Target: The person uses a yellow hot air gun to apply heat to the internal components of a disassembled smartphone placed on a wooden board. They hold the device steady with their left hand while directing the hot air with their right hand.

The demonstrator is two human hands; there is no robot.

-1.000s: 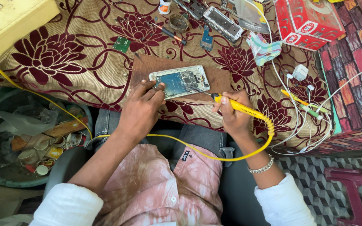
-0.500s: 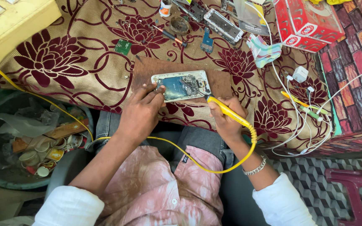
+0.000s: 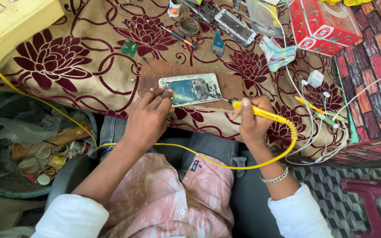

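soldering iron (image 3: 261, 113): yellow handle, yellow cord | opened phone (image 3: 190, 89): white frame, blue-grey inside | board (image 3: 155, 72): brown | table cloth (image 3: 67, 66): tan with maroon flowers | box (image 3: 323, 22): red and white | bracelet (image 3: 275, 177): silver | sleeves (image 3: 73, 218): white

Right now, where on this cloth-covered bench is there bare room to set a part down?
Bare cloth lies left of the brown mat, below the yellow box. The far edge is crowded with a screwdriver and a phone frame. White cables fill the right side beside the right hand.
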